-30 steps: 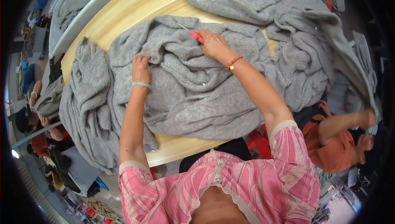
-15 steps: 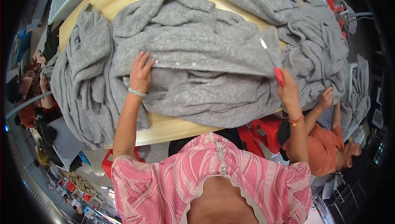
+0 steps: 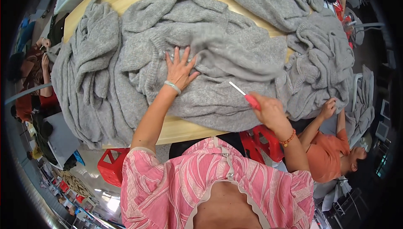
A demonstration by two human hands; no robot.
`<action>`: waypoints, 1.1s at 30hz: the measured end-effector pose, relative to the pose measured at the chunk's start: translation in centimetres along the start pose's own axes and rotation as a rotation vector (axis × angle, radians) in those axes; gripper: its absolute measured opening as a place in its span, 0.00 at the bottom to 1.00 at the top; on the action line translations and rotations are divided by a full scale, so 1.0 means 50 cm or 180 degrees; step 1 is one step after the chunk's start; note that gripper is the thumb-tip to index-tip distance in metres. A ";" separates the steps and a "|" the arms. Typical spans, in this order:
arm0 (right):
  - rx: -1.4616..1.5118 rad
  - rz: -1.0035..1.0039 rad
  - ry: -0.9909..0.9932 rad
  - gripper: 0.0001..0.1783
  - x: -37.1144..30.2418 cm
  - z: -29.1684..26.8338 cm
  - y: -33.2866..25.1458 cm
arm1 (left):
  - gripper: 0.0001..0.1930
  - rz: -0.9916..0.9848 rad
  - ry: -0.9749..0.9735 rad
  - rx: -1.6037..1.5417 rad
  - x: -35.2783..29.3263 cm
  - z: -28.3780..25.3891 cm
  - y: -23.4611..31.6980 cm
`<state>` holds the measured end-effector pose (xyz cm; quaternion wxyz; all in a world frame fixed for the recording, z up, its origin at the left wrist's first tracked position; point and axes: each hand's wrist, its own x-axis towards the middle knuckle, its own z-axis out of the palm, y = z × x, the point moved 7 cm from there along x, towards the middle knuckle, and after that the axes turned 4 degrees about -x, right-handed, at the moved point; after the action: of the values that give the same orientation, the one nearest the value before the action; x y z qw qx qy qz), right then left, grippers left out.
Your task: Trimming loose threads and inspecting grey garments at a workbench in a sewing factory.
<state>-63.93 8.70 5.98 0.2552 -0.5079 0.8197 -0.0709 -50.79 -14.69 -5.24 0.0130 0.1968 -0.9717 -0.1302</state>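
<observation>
A grey knitted cardigan (image 3: 210, 98) lies rumpled across the middle of the table, with small shiny buttons on its front edge. My left hand (image 3: 180, 69) presses flat on it with fingers spread, partly covering the buttons. Lower and to the right, my right hand (image 3: 270, 113) is closed round a red-handled tool (image 3: 252, 101) with a thin silver blade pointing up and left over the cardigan. Whether the blade is single or double I cannot tell. A fold of knit (image 3: 243, 59) beyond the tool is blurred by motion.
Grey knitwear heaps lie at the left (image 3: 90, 61), right (image 3: 321, 61) and far right (image 3: 273, 2) of the wooden table (image 3: 178, 129). A co-worker in an orange top (image 3: 327, 153) handles the right heap. Red stools (image 3: 111, 168) stand below the table edge.
My left hand has moved right and spread out over the buttons. My right hand has come down and left with the tool, and the stretched cardigan front has slumped into folds.
</observation>
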 end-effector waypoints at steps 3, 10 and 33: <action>-0.0053 -0.0124 -0.0228 0.16 0.037 0.014 -0.046 | 0.31 0.0007 -0.0076 0.0051 0.000 0.005 -0.016; 0.0126 -0.0558 -0.0158 0.14 0.214 0.021 -0.189 | 0.30 0.0131 -0.0015 -0.0111 -0.001 0.003 -0.021; 0.0367 -0.0354 0.0098 0.15 0.148 0.030 -0.187 | 0.18 -0.1299 0.2994 -0.0519 -0.023 -0.144 -0.211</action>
<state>-58.38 -1.96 5.65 0.2670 -0.5360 0.7886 -0.1398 -45.17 -25.44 -0.96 0.4380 0.4179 -0.7893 -0.1027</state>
